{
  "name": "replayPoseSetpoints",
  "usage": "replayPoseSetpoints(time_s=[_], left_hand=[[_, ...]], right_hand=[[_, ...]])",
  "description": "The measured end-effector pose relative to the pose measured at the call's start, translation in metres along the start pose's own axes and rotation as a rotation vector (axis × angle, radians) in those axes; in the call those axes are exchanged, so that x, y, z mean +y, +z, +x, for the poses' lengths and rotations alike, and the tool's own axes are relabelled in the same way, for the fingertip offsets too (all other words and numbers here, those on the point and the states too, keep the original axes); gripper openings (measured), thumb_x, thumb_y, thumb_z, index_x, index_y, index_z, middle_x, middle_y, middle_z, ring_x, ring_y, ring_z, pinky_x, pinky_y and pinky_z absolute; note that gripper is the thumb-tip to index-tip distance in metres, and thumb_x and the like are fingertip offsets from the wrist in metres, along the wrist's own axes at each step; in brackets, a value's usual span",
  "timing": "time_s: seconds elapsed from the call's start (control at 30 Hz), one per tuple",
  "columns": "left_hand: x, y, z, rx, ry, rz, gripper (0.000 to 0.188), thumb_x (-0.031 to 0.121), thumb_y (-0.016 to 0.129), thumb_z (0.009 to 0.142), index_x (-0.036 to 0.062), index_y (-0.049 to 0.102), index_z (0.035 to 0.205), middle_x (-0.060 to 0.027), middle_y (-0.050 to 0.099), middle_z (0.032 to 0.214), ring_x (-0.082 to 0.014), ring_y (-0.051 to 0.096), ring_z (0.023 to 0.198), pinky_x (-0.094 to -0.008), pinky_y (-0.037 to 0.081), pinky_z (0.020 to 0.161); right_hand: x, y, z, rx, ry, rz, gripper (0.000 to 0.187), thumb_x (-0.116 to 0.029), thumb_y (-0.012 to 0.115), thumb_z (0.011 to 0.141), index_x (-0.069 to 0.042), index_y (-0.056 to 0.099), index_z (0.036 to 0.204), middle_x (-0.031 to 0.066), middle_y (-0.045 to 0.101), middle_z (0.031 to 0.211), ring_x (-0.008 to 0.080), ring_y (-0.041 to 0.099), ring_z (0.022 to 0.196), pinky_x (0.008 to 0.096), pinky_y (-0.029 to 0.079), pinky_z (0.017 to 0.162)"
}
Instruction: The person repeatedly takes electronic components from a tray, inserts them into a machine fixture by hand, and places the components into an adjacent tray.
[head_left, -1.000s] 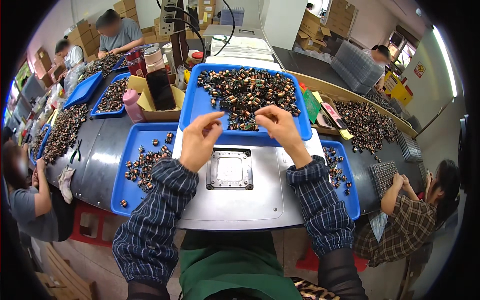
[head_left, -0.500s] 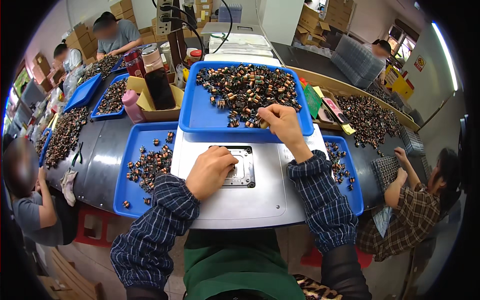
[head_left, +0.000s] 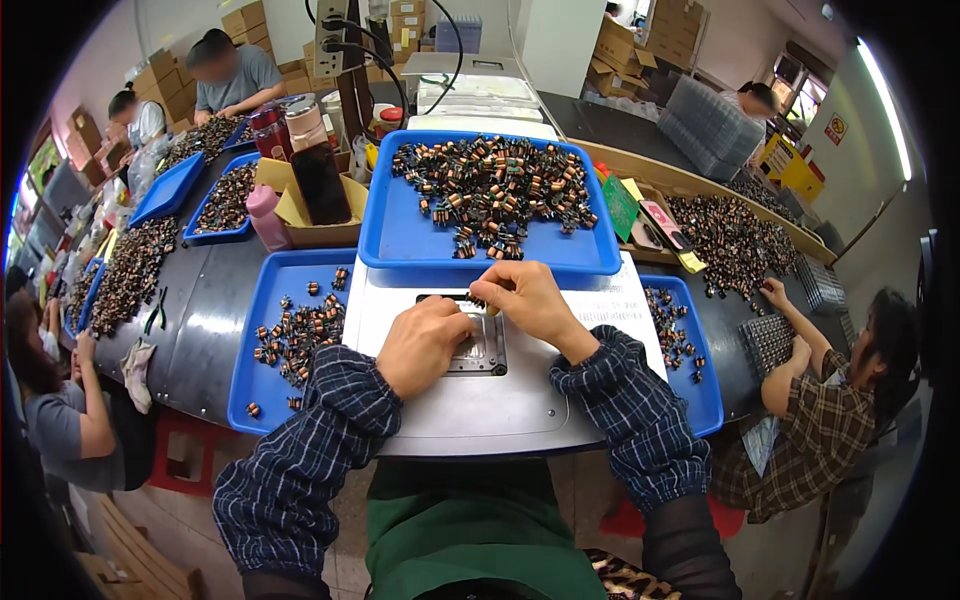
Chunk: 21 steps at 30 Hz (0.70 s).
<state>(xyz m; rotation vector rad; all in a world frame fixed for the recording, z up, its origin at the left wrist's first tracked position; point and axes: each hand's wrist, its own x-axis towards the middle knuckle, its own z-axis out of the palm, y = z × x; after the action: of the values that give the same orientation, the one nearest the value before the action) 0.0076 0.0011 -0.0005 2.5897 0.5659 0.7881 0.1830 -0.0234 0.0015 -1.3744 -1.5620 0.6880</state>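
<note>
My right hand (head_left: 527, 302) pinches a small copper-wound coil (head_left: 477, 299) between thumb and fingers, just above a square metal fixture (head_left: 490, 352). This fixture is set into a silver machine top (head_left: 520, 410). Over the fixture's left side lies my left hand (head_left: 425, 342), its fingers curled together; whatever they grip is hidden beneath them. Beyond both hands, a blue tray (head_left: 410, 240) carries a heap of similar coils (head_left: 500, 190). Two more blue trays, one at the left (head_left: 245, 345) and one at the right (head_left: 708, 400), hold scattered coils.
A cardboard box (head_left: 330, 235) with a phone (head_left: 320, 185) stands left of the upper tray, beside a pink bottle (head_left: 268, 218). Coils pile up on the right table (head_left: 740, 240). A person (head_left: 830, 400) works at the right; another (head_left: 75, 420) sits at the left.
My right hand has come from the upper tray's heap down toward the fixture, a coil now showing in its fingers. My left hand stays nearly in place. The right-hand person's far arm has reached toward the coil pile.
</note>
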Motion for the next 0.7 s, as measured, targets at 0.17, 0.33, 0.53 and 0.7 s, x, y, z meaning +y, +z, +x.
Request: replayPoseSetpoints(time_s=[0.17,0.33,0.53,0.7], left_hand=[[-0.001,0.004,-0.005,0.046,-0.013,-0.01,0.012,-0.001,0.058,0.068,0.0031,0.062,0.079,-0.0097,0.056,0.073,-0.0258,0.053,0.072,-0.0338,0.044,0.063],[-0.003,-0.001,-0.007,0.02,-0.043,-0.061,0.012,-0.001,0.06,0.068,0.0013,0.061,0.08,-0.0104,0.057,0.075,-0.0264,0.055,0.073,-0.0332,0.045,0.065],[-0.026,-0.03,-0.032,0.432,-0.264,-0.002,0.014,-0.006,0.058,0.068,-0.0017,0.059,0.08,-0.0125,0.058,0.079,-0.0236,0.056,0.073,-0.0289,0.045,0.063],[-0.046,-0.051,-0.042,0.514,-0.296,0.281,0.013,0.0,0.059,0.066,0.0005,0.06,0.079,-0.0099,0.057,0.083,-0.0251,0.05,0.081,-0.0322,0.04,0.072]], right_hand=[[-0.003,0.004,-0.004,-0.028,-0.009,-0.03,0.018,-0.017,0.062,0.074,0.001,0.063,0.072,0.0072,0.057,0.054,0.0117,0.052,0.047,0.0259,0.039,0.045],[-0.006,0.005,-0.006,-0.033,-0.059,-0.189,0.017,-0.017,0.061,0.073,-0.001,0.062,0.071,0.0121,0.058,0.058,0.0214,0.055,0.05,0.0296,0.042,0.048],[-0.005,0.012,-0.011,-0.223,-0.149,-0.245,0.012,-0.013,0.06,0.075,-0.001,0.061,0.074,0.0095,0.059,0.064,0.018,0.056,0.055,0.0273,0.043,0.051],[-0.007,0.02,-0.012,-0.268,-0.293,-0.357,0.014,-0.017,0.06,0.075,-0.003,0.06,0.071,0.011,0.058,0.067,0.0259,0.056,0.062,0.0328,0.043,0.057]])
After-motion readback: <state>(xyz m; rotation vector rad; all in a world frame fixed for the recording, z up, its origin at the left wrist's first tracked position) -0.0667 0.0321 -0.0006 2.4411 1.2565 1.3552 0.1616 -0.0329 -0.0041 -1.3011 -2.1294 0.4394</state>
